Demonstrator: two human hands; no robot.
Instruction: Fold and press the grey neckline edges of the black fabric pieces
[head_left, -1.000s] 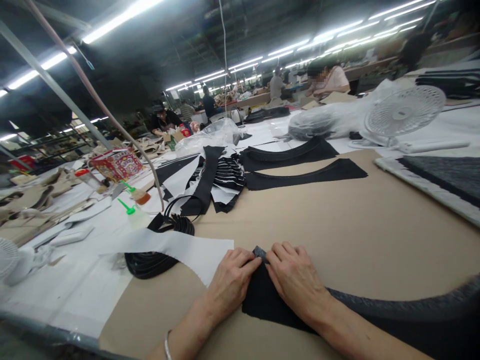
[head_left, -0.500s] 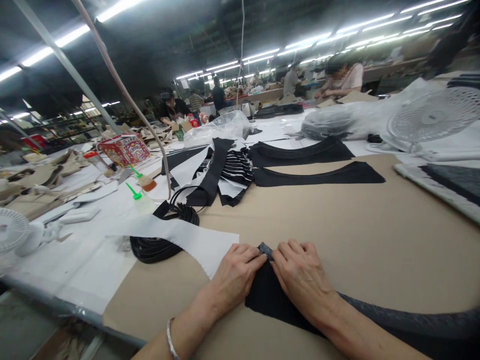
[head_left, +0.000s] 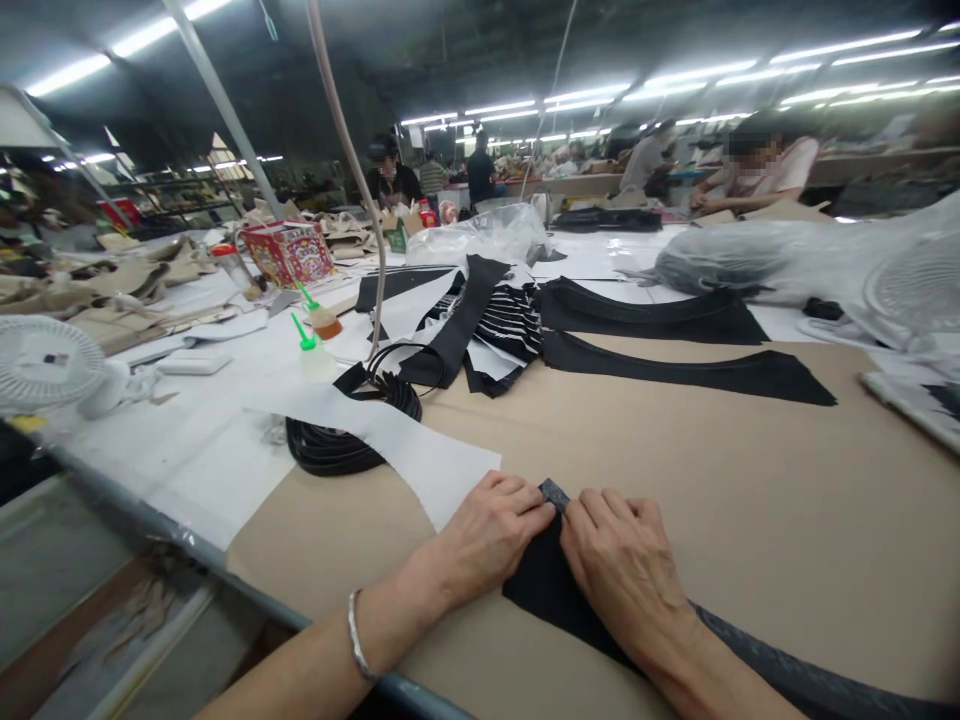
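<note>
A long curved piece of black fabric [head_left: 551, 585] lies on the tan sheet [head_left: 720, 455] in front of me. Its grey-backed edge is turned over at the far end. My left hand [head_left: 499, 525] pinches that folded edge with thumb and fingers. Close beside it, my right hand [head_left: 619, 550] is closed on the same edge, knuckles up, its fingertips partly hidden. A white curved piece [head_left: 397, 435] reaches almost to my left hand and lies over a coil of black strip [head_left: 337, 450].
Two black curved pieces [head_left: 690, 375] lie farther back, beside a pile of black and striped pieces [head_left: 506, 320]. Green-capped bottles [head_left: 324, 322], a patterned red box [head_left: 289, 252] and a white fan [head_left: 49, 365] stand left. A hose [head_left: 349, 150] hangs down. Several people work beyond.
The view has swung left, so the scene sits farther right. Both hands keep their hold on the folded edge, with little visible movement against the fabric.
</note>
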